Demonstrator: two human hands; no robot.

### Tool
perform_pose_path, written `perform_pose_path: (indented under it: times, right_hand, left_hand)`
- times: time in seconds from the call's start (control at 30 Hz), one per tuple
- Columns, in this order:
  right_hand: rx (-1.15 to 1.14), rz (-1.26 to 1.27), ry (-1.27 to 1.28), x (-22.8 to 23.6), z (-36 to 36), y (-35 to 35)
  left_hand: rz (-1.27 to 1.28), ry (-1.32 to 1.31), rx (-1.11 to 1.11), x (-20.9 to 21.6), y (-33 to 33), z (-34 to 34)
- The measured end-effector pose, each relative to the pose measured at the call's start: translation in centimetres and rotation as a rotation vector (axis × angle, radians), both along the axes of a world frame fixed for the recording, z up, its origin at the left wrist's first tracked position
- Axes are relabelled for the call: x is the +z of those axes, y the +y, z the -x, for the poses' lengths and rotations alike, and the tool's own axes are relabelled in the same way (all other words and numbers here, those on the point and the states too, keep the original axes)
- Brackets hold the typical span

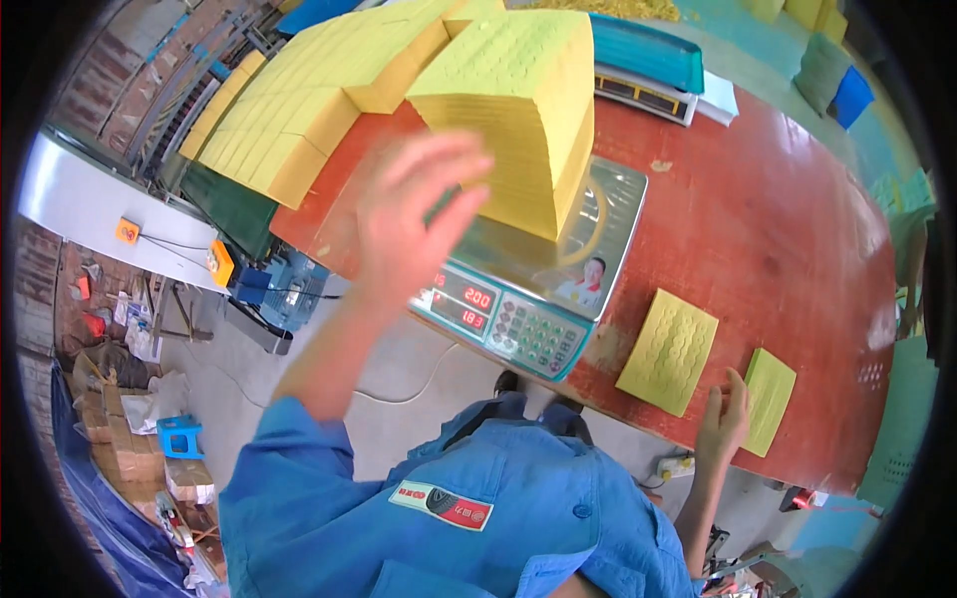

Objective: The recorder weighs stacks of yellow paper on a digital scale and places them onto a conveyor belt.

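A tall stack of yellow paper (508, 130) with an embossed top stands on the metal pan of a digital weighing scale (628, 224). My left hand (419, 199), smeared by motion, is raised at the stack's near left side. Its thumb stands apart from the fingers, and nothing shows in it. Low on the right, my right hand (724, 419) is at the table edge with its fingers apart, beside a thin yellow paper pad (772, 401). Whether it touches that pad I cannot tell. Another embossed yellow paper pad (670, 351) lies between the scale and this hand.
Many yellow paper blocks (299, 110) are packed in rows at the back left of the red table (738, 219). A teal tray (648, 50) sits at the back. On the floor at left are a blue motor (294, 289), a blue stool (180, 437) and cartons (135, 448).
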State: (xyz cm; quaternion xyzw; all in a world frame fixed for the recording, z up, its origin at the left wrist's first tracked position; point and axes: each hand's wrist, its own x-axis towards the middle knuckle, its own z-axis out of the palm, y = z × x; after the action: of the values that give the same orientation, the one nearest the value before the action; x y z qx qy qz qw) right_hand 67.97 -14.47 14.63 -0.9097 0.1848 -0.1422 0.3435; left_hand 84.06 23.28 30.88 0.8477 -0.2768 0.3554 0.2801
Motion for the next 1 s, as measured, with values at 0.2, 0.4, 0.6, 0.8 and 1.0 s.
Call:
perform_pose_path:
  times: [0.2,0.4,0.6,0.8,1.0]
  right_hand:
    - [0.088,-0.5,-0.105,3.0,-0.5,3.8]
    - [0.094,-0.549,-0.124,3.2,-0.5,8.2]
    - [0.029,-0.633,-0.184,3.5,-1.5,11.7]
    - [0.056,-0.648,-0.189,3.1,-2.3,14.6]
    - [0.061,-0.642,-0.246,2.7,-2.9,16.0]
  left_hand:
    - [-0.013,0.142,-0.063,4.5,2.0,-6.1]
    - [0.088,0.298,-0.185,8.9,5.0,-14.0]
    - [-0.444,0.449,-0.494,6.9,5.1,-17.6]
    - [-0.291,0.394,-0.601,5.9,5.6,-18.3]
    - [-0.593,-0.091,-0.518,6.1,5.5,-17.4]
